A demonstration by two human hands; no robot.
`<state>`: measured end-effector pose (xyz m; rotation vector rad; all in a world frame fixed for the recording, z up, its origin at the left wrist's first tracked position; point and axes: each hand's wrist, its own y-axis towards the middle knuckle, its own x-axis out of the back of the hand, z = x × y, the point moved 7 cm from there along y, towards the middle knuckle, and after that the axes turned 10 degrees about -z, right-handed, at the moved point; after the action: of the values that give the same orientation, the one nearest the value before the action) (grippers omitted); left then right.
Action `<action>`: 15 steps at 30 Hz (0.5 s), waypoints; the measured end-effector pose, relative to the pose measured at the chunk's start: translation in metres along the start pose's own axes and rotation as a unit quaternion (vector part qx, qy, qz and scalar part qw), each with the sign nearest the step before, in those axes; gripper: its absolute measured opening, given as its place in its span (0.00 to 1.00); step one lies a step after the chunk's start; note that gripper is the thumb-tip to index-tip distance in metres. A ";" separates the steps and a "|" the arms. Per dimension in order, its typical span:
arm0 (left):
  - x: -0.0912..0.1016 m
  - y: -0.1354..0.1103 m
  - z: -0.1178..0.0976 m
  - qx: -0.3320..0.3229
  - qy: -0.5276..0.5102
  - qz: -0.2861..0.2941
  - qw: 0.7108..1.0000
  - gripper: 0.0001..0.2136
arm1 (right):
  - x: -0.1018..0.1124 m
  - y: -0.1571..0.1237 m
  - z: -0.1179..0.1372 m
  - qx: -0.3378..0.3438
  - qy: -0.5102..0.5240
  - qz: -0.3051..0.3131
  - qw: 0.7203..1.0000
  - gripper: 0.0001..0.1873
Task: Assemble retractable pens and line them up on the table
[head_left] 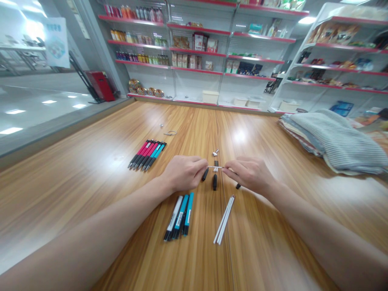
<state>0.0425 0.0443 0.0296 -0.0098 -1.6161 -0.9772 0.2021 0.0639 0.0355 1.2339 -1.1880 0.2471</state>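
Note:
My left hand (pixel 188 171) and my right hand (pixel 247 171) pinch opposite ends of a thin pale rod (pixel 215 167), which looks like a pen refill; most of it is hidden in my fingers. Below it a black pen grip (pixel 215 182) lies on the table, and a second black piece (pixel 205 174) is beside my left fingertips. Another black piece (pixel 238 186) shows partly under my right hand. Just beyond are small metal parts (pixel 215 153). Nearer me lie white and teal pen barrels (pixel 181 216) on the left and white refills (pixel 224 220) on the right.
A row of pink and teal pens (pixel 147 154) lies left of my hands on the wooden table (pixel 121 226). Behind it are a ring-shaped loop (pixel 170 133) and a tiny shiny piece (pixel 161 125). Folded cloths (pixel 336 139) are stacked at right. Stocked shelves (pixel 197 50) stand beyond.

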 end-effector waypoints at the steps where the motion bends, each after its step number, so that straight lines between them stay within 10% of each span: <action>1: 0.001 0.001 -0.001 -0.011 0.012 0.004 1.000 0.10 | 0.000 0.000 0.002 0.010 -0.008 0.007 1.000 0.14; 15: 0.007 0.003 -0.015 -0.090 0.073 0.032 0.993 0.03 | 0.000 0.003 0.017 0.080 -0.054 0.012 0.995 0.16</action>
<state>0.0543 0.0340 0.0361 -0.1109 -1.3826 -1.0470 0.1902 0.0513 0.0354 1.3868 -1.2966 0.3005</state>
